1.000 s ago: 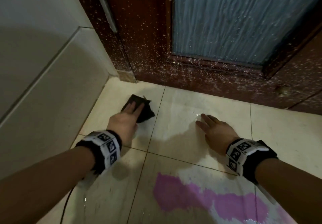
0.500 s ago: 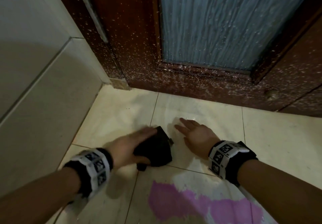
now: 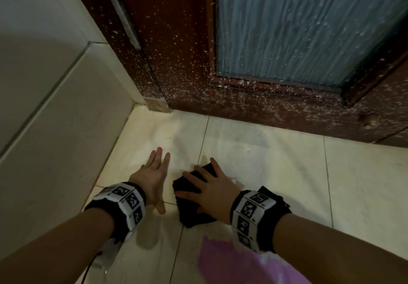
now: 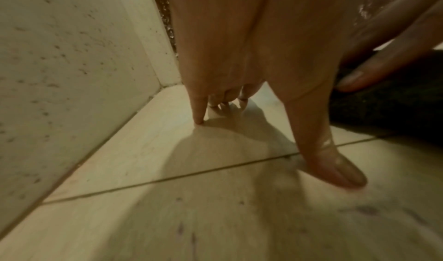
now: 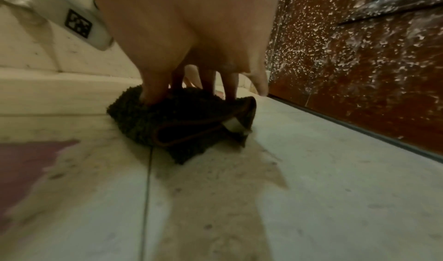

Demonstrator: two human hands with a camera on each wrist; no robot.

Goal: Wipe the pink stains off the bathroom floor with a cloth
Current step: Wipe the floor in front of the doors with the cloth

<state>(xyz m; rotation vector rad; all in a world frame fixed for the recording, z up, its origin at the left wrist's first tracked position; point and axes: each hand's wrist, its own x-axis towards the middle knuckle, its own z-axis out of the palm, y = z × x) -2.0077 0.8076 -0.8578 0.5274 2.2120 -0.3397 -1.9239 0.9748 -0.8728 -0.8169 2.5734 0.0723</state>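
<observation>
A dark fuzzy cloth [image 3: 191,216] lies bunched on the cream floor tiles [image 3: 276,173], just beyond a pink stain [image 3: 231,261] at the bottom of the head view. My right hand [image 3: 208,186] lies flat on top of the cloth with its fingers spread, pressing it down. From the right wrist, the fingertips [image 5: 153,94] sink into the cloth [image 5: 182,125], and the pink stain [image 5: 24,166] sits to the left. My left hand [image 3: 154,172] rests open on bare tile left of the cloth, holding nothing. Its thumb [image 4: 335,166] touches the floor.
A dark red wooden door [image 3: 187,62] with a frosted blue glass panel [image 3: 309,29], spattered with white flecks, closes off the far side. A pale tiled wall [image 3: 55,107] runs along the left. Open floor tiles stretch to the right of my right hand.
The cloth went from under my left hand to under my right hand. My left hand moved off it to the left onto bare tile; both hands sit nearer the pink stain.
</observation>
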